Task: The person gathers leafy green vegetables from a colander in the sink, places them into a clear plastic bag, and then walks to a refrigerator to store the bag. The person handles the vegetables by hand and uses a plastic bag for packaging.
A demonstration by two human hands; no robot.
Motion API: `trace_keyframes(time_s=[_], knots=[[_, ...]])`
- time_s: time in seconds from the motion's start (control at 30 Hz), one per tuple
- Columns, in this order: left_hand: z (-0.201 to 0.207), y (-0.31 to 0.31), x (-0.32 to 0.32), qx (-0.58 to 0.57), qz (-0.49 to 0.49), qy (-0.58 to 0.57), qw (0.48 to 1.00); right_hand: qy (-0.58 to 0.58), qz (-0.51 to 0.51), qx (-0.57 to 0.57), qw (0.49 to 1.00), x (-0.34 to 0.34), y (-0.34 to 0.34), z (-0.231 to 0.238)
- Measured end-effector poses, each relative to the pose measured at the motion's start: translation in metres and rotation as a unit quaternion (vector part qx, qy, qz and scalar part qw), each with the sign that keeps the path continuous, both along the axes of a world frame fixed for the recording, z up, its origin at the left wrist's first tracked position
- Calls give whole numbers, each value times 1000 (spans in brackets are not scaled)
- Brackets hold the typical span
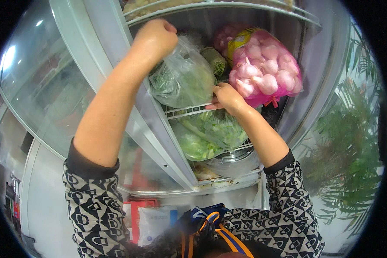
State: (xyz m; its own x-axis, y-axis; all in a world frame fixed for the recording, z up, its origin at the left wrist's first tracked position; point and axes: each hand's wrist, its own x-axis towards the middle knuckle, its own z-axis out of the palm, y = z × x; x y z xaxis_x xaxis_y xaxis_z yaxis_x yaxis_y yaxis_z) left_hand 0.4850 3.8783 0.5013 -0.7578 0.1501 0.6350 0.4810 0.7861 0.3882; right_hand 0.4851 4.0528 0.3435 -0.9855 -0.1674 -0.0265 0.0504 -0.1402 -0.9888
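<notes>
A clear plastic bag of leafy greens [182, 79] rests on the white wire shelf [189, 111] inside a refrigerated cabinet. My left hand [157, 38] is closed on the gathered top of this bag at its upper left. At the bag's lower right, my right hand [228, 99] lies against it by the shelf's front edge, fingers stretched out and thumb apart. Part of those fingers is hidden by the bag. To the right of the bag sits a pink mesh sack of garlic [266, 69], close above my right wrist.
Another bag of greens [210, 135] lies on the shelf below, over a round metal lid [236, 155]. An upper rack [228, 5] crosses the top. The glass door [38, 77] stands at the left. A white packet [152, 225] is low in front; leafy plants [348, 142] show at right.
</notes>
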Motion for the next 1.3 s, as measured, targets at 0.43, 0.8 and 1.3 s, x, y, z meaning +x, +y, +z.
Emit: trace_keyframes(time_s=[0.43, 0.8, 1.3], knots=[[-50, 12, 69, -340, 194, 81, 917, 321, -153, 691, 629, -110, -7, 137], [-96, -58, 181, -242, 120, -22, 963, 313, -165, 708, 611, -267, -45, 91], [-151, -119, 224, -103, 173, -123, 972, 474, -42, 736, 481, -249, -94, 104]])
